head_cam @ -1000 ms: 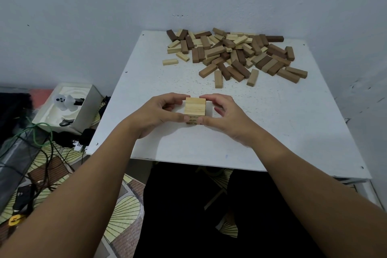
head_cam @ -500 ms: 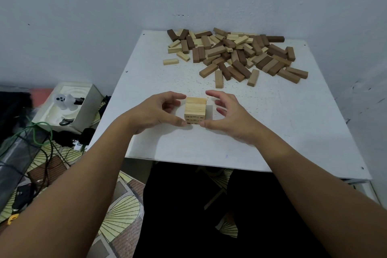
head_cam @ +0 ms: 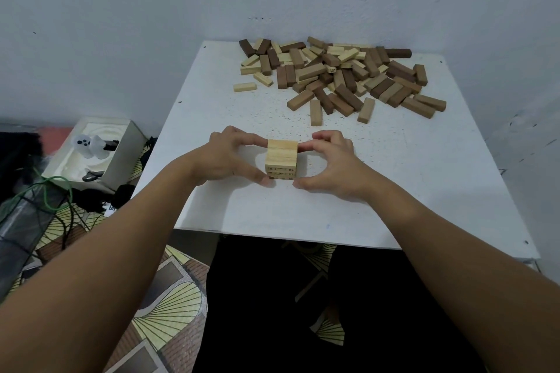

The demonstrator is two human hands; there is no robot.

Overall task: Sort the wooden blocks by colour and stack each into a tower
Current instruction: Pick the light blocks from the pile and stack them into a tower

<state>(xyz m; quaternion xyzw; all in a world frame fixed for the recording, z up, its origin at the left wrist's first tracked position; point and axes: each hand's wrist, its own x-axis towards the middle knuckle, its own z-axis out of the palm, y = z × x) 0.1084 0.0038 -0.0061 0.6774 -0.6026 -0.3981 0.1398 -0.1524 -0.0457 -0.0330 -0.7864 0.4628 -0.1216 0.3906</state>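
Far left, off the counter (head_cam: 409, 191): white box (head_cam: 91, 154) w/ a small white figure in it, green cable (head_cam: 45, 194) on the patterned floor.

Left hand (head_cam: 224, 157) sits just left of the pale tower (head_cam: 281, 160); its fingers curl round the stack, index tip on the upper left edge, thumb down at the bottom front corner. Looks like contact, though the thumb tip may only be resting on the counter – hard to tell.

Tower stands near the front-centre of the counter, between both hands, upright, approx cube-shaped; top layer's blocks run w/ long axis away from the camera, numbered ends of lower blocks face the viewer.

Right hand (head_cam: 330, 163) mirrors it just right of the tower: index tip touching the top right edge, thumb low by the base, fingers curled in a C.

Both hands equally near, so squaring the stack is prob the step in hand.

Unsorted pile (head_cam: 339, 76) lies well apart at the back right, blocks pointing every way; right hand is nearer it for the next pale block
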